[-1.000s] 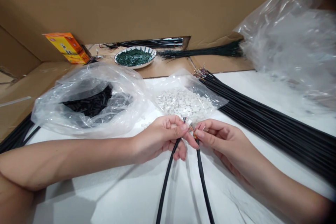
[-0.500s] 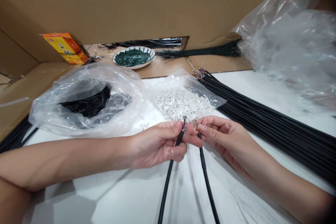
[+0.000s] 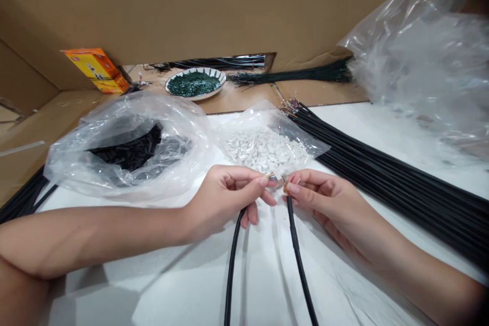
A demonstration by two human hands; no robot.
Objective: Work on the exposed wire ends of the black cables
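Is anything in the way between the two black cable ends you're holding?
Nothing visible. The left hand and right hand bring the left black cable and right black cable nearly tip to tip. Fingers partly hide the tips. The clear bag of small white pieces lies just beyond them.

Plastic connector bag (image 3: 263, 150) in the way

Wkshp bench (image 3: 382, 127) w/ cable bundles (image 3: 397, 188)

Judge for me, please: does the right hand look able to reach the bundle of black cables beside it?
Probably yes. The right hand holds a thin black cable, but the bundle of black cables lies close to it, with only white surface between them.
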